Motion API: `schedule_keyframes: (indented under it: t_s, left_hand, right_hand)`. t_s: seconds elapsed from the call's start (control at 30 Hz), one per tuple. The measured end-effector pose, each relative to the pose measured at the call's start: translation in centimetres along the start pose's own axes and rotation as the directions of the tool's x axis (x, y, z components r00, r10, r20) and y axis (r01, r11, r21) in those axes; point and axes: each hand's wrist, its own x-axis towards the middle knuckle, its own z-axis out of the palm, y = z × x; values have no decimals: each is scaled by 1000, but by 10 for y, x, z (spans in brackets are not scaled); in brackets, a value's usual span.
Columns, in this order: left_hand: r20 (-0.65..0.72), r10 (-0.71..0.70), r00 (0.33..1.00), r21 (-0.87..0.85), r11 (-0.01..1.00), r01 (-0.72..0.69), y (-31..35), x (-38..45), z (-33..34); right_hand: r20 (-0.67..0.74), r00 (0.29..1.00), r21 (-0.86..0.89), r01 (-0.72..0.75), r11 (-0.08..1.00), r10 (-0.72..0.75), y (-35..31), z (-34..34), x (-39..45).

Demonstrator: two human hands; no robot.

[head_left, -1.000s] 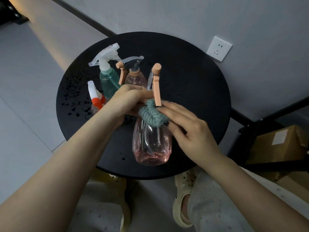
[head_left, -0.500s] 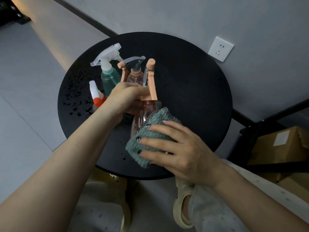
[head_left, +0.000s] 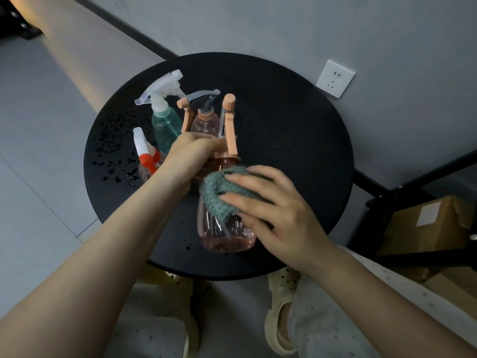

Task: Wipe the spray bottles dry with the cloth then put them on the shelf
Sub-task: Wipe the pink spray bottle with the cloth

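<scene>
1. Head view: the left hand [head_left: 192,153] is curled round the neck of a pink spray bottle [head_left: 225,228], just under its orange trigger head [head_left: 229,125], and holds the bottle tilted above the round black counter [head_left: 296,140].
2. The right hand [head_left: 273,213] presses a grey-green cloth [head_left: 219,189] against the bottle's shoulder. Its fingers [head_left: 240,179] lie spread over the cloth and bend round it and the bottle, gripping both.
3. The bottle's clear pink body shows below the cloth, its base toward the near edge of the counter.
4. Behind the left hand, three more spray bottles stand together on the counter: a green bottle [head_left: 165,125] with a white trigger, a second pink bottle [head_left: 205,122] with an orange collar and a grey trigger, and a small bottle [head_left: 145,156] with a white and red-orange top, partly hidden by the left forearm.
5. Water droplets [head_left: 111,156] speckle the left part of the counter, near the small bottle; a few more lie near the front edge.
6. A white wall socket [head_left: 335,78] sits on the grey wall beyond the counter.
7. To the right stands a black shelf frame [head_left: 413,187] with a cardboard box [head_left: 426,226] inside it.
8. Below the counter, the person's light dotted trousers and pale clogs [head_left: 278,313] are visible on the floor.
</scene>
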Motion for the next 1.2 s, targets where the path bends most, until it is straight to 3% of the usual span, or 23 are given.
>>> schedule_keyframes:
  t_s: [0.17,0.27,0.37,0.47,0.57,0.63,0.73,0.83,0.93,1.0,1.1,1.2]
  left_hand:
    - [-34,-11,999,13,1000,11,5,-1,-4]
    - [-28,-7,1000,27,1000,7,5,-1,-4]
    - [12,4,1000,31,1000,-5,3,-2,-1]
    - [45,30,999,52,998,-32,1,-4,6]
    - [69,20,997,105,994,-27,2,-5,10]
    - [67,13,998,111,994,-20,2,-5,10]
    - [44,8,999,96,995,-12,1,-4,7]
    - [38,-4,999,55,998,2,3,-3,2]
    - [31,-13,999,10,1000,13,6,-5,-3]
    - [34,-11,999,6,1000,11,7,-6,-4]
    - [56,-11,998,18,1000,10,7,-6,-1]
    - [70,-8,998,40,999,5,4,-4,2]
  right_hand:
    - [182,952,-209,283,936,-247,-1,4,-7]
    - [237,929,-217,337,916,-285,0,3,-8]
    - [186,965,-194,220,956,-185,5,1,-5]
    - [98,995,-70,6,997,1,10,1,-2]
    - [12,982,131,-186,974,186,13,2,0]
    - [-4,969,201,-240,950,246,11,3,1]
    - [11,985,129,-172,977,172,6,3,1]
    - [102,994,-81,37,996,-29,1,-1,-1]
    - [247,942,-212,280,936,-226,-6,1,-5]
    - [300,910,-228,359,905,-285,-7,2,-7]
    - [274,925,-242,332,912,-264,-3,1,-6]
    - [154,981,-194,144,970,-115,1,1,-3]
